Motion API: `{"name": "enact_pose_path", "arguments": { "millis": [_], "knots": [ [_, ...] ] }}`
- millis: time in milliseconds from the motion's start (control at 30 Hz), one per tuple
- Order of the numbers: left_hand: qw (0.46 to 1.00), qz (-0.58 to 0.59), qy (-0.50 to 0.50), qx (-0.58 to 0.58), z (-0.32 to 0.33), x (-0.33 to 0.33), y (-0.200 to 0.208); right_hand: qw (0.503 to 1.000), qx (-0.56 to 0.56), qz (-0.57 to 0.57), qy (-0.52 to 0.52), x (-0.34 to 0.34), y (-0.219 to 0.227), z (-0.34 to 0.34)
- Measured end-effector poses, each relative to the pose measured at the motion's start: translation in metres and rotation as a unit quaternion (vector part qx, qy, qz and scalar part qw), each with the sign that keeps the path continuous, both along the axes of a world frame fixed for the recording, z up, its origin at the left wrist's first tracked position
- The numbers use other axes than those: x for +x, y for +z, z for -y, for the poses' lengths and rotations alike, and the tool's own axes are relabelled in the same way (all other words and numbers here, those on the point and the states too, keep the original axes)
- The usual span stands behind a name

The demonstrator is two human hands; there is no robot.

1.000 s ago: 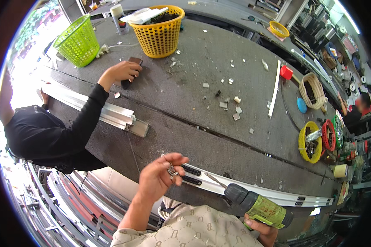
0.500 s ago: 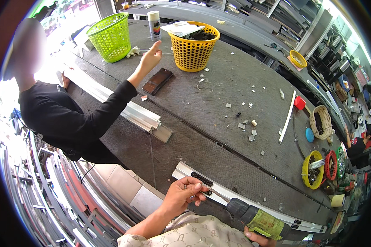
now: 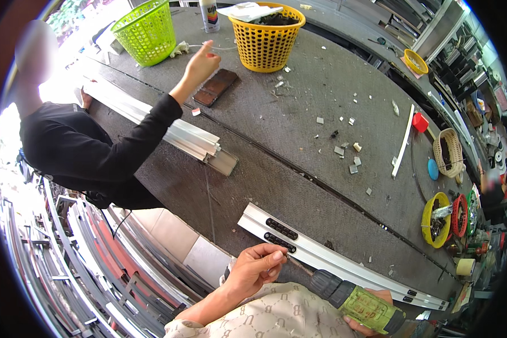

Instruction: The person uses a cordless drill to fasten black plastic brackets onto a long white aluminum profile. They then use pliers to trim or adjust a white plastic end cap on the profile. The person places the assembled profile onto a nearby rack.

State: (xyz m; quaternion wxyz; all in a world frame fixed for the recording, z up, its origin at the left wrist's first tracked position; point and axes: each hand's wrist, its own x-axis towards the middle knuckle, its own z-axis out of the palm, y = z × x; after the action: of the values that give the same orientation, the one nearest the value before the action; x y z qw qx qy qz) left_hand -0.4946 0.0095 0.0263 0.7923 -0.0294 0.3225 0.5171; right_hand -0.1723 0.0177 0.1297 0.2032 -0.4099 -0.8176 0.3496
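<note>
At the lower middle, my left hand (image 3: 256,269) is closed, thumb and fingers pinched at the tip of a long driver bit (image 3: 300,266); whatever small piece they hold is too hidden to name. The bit sits in a green and black cordless drill (image 3: 359,304), held by my right hand (image 3: 359,325), whose fingers wrap its far and near sides. Just beyond lies a white metal profile (image 3: 332,260) on the dark-topped table (image 3: 287,135). Two black slotted roller-like fittings, one a black fitting (image 3: 281,228), sit at its left end, and smaller black pieces near its right end.
A person in black (image 3: 84,152) stands at left, one arm over the table beside more white profiles (image 3: 186,138). Farther off are a phone-like dark slab (image 3: 215,88), a green basket (image 3: 146,36), a yellow basket (image 3: 266,42) and a spray can (image 3: 209,17). Small baskets (image 3: 436,219) stand at right.
My view has shifted a little. The drill and my hands have drawn slightly back from the profile, so both black fittings show more fully. The other person's raised hand has lowered slightly.
</note>
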Motion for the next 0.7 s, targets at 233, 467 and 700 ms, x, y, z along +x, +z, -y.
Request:
{"name": "enact_pose_path", "arguments": {
  "millis": [233,467,700],
  "knots": [
    [0.998,-0.008,0.045,-0.039,0.008,0.017,-0.007,0.991,-0.125,0.007,-0.043,-0.002,0.017,0.0],
    [0.996,0.066,0.019,-0.059,0.012,0.02,-0.014,0.983,-0.176,-0.051,-0.024,0.002,0.014,-0.015],
    [0.987,0.116,-0.006,-0.115,-0.001,0.03,-0.002,0.992,-0.125,0.016,0.009,0.001,0.025,-0.031]
  ]
}}
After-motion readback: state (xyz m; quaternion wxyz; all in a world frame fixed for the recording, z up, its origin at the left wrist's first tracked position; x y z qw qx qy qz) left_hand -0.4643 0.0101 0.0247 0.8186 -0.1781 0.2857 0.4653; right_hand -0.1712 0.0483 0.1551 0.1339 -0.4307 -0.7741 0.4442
